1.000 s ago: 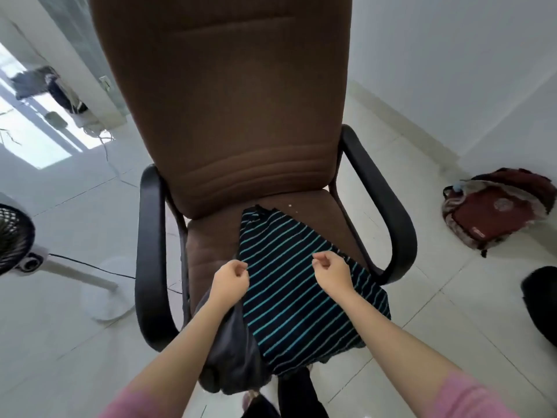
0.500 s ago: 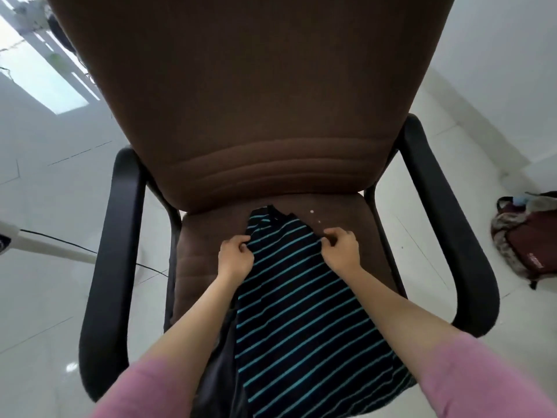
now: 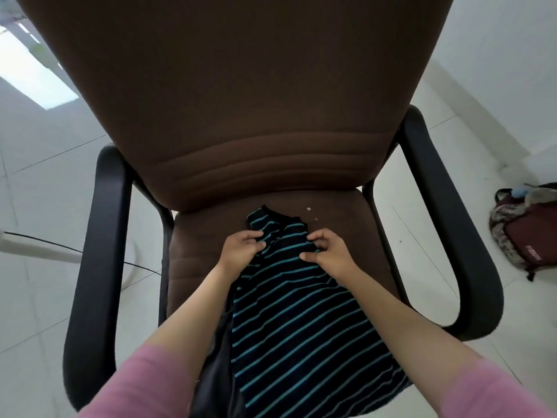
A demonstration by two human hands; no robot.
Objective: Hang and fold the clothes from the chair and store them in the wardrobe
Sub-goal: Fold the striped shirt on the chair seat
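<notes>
Both hands have slid up the striped shirt (image 3: pixel 301 321); left hand (image 3: pixel 241 251) and right hand (image 3: pixel 327 254) pinch its shoulders at frame centre on the chair (image 3: pixel 211 116). Next, likely lifting it.

Chair (image 3: pixel 241 86) top, striped shirt (image 3: pixel 301 327) hem: cropped

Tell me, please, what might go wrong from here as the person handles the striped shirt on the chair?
Both hands, left and right, pinch the striped shirt only near its top, so each grip is small and the fabric could slip out when lifted. The lower part hangs over the chair seat front edge and may drag or fall to the floor. A dark garment lies partly under the shirt's left side and could be pulled off too.
</notes>
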